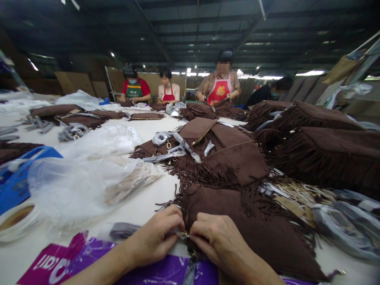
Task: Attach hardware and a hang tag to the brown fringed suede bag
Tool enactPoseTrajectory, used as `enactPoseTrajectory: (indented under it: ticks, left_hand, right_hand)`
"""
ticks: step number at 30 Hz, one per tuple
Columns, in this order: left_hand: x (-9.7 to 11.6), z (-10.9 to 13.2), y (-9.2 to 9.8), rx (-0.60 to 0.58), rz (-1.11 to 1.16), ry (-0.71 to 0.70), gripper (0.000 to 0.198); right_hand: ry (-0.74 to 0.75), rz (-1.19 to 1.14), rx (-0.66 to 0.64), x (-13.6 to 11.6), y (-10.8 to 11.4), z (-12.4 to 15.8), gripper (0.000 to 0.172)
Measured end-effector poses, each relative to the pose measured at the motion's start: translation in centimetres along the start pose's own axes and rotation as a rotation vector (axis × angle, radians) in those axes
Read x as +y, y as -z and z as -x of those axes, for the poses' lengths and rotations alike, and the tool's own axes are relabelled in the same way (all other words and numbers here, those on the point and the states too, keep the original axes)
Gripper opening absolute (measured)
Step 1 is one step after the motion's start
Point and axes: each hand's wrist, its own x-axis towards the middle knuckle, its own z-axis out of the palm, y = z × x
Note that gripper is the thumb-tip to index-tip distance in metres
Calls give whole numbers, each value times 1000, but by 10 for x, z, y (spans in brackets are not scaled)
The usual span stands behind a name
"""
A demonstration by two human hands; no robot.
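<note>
**Two hands at the clasp of a fringed brown bag**

Dim warehouse roofing with strip lights hangs over a long white table [154,198] that runs away from the near edge toward four seated people in aprons at the far end. Nearest the viewer, a brown suede bag [255,225] with fringe lies flat by the table's near edge, its long axis running from the near left, where the hands meet, out toward the right edge; the fringe falls across its upper side.

At its left corner the left hand [154,237] and the right hand [219,241] come together, fingers curled in tight, pinching a small metal fitting [184,235] between the fingertips. Neither palm is open; both grasp the fitting and the bag's corner, touching one another there.

Under the wrists, along the near edge, lies a purple printed sheet [160,273]. Left of the hands a clear plastic bag [77,186] spreads over the table, with a blue bag [14,186] and a tape roll [16,219] near the left edge. Beyond the held bag a pile of like bags [225,154] with grey wrapped straps [181,146] sits mid-table, and a taller stack [320,146] crowds the right edge. Bare table shows only in a narrow strip just left of the hands.
</note>
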Motion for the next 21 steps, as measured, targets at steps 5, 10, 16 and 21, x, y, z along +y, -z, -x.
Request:
enactPoseTrajectory:
  ticks: [5, 10, 16, 21]
  left_hand:
    - [0, -1, -2, -27, -54, -17, 20]
    - [-3, -2, -3, -68, -112, -12, 27]
    - [-8, 2, -1, 14, -12, -14, 22]
    - [-14, 9, -5, 1, -72, 9, 19]
  right_hand:
    - [-4, -7, -37, -1, 3, -1, 10]
    - [19, 21, -22, 2, 5, -4, 11]
    - [2, 68, -57, 0, 11, -12, 12]
    - [-1, 34, -82, 4, 5, -11, 8]
